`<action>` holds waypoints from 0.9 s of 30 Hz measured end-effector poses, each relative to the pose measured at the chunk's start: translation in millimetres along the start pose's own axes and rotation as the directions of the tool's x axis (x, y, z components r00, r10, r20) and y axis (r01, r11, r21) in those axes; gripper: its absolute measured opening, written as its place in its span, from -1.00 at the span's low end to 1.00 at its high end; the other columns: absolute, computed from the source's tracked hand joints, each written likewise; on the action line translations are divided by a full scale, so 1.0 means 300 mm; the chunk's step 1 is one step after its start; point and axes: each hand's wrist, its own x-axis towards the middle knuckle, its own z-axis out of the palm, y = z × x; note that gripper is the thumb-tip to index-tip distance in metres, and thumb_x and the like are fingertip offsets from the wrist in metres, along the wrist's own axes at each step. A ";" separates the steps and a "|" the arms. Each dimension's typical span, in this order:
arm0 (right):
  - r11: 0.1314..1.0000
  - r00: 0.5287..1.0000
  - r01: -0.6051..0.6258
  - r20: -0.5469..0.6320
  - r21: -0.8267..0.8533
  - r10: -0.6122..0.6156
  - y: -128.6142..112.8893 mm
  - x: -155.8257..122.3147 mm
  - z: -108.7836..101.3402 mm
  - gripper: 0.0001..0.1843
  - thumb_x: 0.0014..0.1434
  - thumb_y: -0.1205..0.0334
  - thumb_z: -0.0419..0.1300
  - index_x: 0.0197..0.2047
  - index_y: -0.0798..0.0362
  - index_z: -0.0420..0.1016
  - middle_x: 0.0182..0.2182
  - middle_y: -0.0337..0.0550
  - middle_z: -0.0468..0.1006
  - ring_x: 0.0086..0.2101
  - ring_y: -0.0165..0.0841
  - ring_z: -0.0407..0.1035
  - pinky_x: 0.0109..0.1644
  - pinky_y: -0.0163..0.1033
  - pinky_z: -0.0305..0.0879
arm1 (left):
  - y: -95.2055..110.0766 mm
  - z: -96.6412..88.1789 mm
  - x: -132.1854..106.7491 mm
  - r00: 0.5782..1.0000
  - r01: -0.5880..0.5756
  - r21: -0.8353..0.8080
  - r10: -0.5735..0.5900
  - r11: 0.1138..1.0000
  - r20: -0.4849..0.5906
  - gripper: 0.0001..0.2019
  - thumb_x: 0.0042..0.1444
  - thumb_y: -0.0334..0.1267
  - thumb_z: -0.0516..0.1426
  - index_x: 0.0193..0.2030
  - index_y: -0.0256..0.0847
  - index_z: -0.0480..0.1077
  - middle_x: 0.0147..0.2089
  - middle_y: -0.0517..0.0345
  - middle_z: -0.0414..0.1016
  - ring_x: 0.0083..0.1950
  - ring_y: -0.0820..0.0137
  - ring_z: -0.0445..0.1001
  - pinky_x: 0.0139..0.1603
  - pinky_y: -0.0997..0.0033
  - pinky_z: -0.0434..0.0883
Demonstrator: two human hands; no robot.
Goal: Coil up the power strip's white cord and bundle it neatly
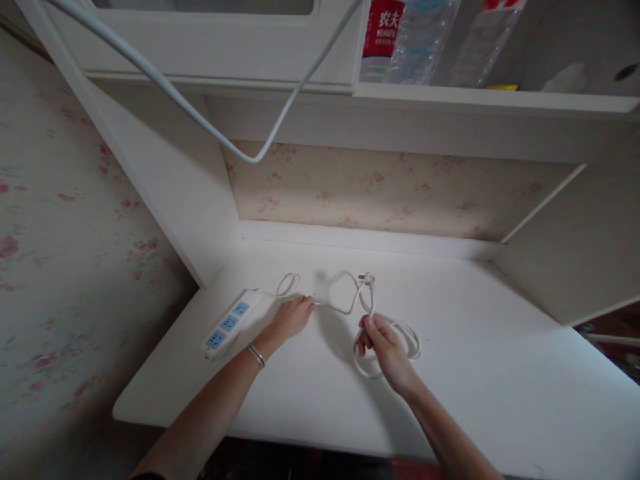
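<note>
White cord point(336, 309) runs slack from left hand point(290, 318) to right hand point(387, 345), its loops either side of the right | left hand pinches cord | right hand pinches cord | plug point(368, 279) just beyond right hand | power strip point(230, 324) left of left hand | white desk point(480, 373) beneath both hands

Looks like a home: floral wallpaper point(45, 267) left and far, white built-in desk point(475, 373), shelf point(495, 99) far right holding drink bottles point(420, 43).

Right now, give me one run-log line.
left hand: pinching cord | right hand: gripping cord near plug | plug: unplugged | power strip: on desk
</note>
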 end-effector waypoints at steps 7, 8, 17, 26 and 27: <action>0.935 0.995 0.103 0.031 -0.339 -0.099 0.083 0.076 0.173 -0.59 0.31 -0.09 -0.15 -0.36 -0.02 0.30 -0.59 -0.29 0.39 -0.49 -0.34 0.31 -0.28 -0.26 0.16 | 0.109 0.059 -0.003 1.000 0.001 -0.317 0.007 0.948 0.023 -0.70 0.19 -0.25 -0.06 -0.26 -0.24 0.49 -0.31 0.04 0.55 -0.28 0.34 0.46 -0.23 0.38 0.33; 0.929 0.994 0.107 0.022 -0.353 -0.106 0.088 0.092 0.186 -0.59 0.31 -0.09 -0.16 -0.33 -0.02 0.32 -0.58 -0.28 0.39 -0.49 -0.34 0.31 -0.30 -0.26 0.15 | 0.117 0.064 -0.007 0.999 0.011 -0.376 0.005 0.927 0.042 -0.68 0.19 -0.27 -0.08 -0.25 -0.26 0.49 -0.35 0.07 0.54 -0.34 0.36 0.45 -0.28 0.40 0.34; 0.989 0.995 0.093 0.046 -0.113 -0.088 0.122 0.159 0.239 -0.65 0.25 0.01 -0.03 -0.02 -0.02 0.39 -0.28 -0.18 0.52 -0.27 -0.31 0.38 -0.17 -0.23 0.27 | 0.147 0.012 -0.072 0.978 0.137 -0.813 -0.208 0.566 0.020 -0.60 0.13 -0.18 0.07 0.10 -0.24 0.35 0.06 -0.02 0.45 -0.01 0.28 0.43 0.00 0.30 0.35; 0.982 0.970 -0.047 0.245 0.184 0.001 0.144 0.113 0.184 -0.46 0.12 0.10 0.17 0.18 -0.08 0.28 -0.18 -0.23 0.51 -0.17 -0.36 0.36 0.04 -0.15 0.23 | 0.120 0.027 -0.086 0.995 0.029 -0.705 -0.090 0.709 -0.050 -0.55 0.10 -0.27 0.14 0.16 -0.22 0.27 0.13 -0.09 0.38 0.12 0.23 0.37 0.11 0.21 0.34; 0.975 0.974 -0.068 0.225 0.213 0.018 0.149 0.112 0.174 -0.45 0.12 0.09 0.17 0.19 -0.07 0.27 -0.24 -0.24 0.51 -0.24 -0.39 0.37 0.00 -0.16 0.26 | 0.121 0.031 -0.084 0.991 0.036 -0.689 -0.118 0.724 -0.071 -0.60 0.13 -0.26 0.11 0.13 -0.23 0.29 0.09 -0.08 0.41 0.08 0.24 0.40 0.09 0.22 0.35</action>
